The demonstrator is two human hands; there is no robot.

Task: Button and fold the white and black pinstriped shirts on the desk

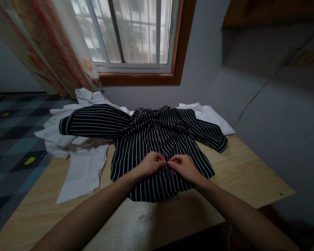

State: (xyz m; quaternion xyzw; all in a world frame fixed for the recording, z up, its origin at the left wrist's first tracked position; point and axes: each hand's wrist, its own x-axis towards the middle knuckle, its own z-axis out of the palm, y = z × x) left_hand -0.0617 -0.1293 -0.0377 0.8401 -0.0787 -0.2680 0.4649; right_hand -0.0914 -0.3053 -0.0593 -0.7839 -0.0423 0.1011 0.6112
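A black shirt with white stripes (146, 146) lies spread on the wooden table, its collar end toward the window and its sleeves out to both sides. My left hand (153, 163) pinches the cloth at the middle of the shirt's lower front. Right beside it, my right hand (182, 166) pinches the same spot from the other side, fingertips almost touching the left ones. Both hands are closed on the front of the shirt; any button between the fingertips is too small to make out.
White garments (86, 164) are heaped at the table's left side, partly under the striped sleeve. More white cloth (209, 116) lies at the back right. The wooden table (246, 170) stands against the wall below a window (136, 35). A curtain (54, 45) hangs at the left.
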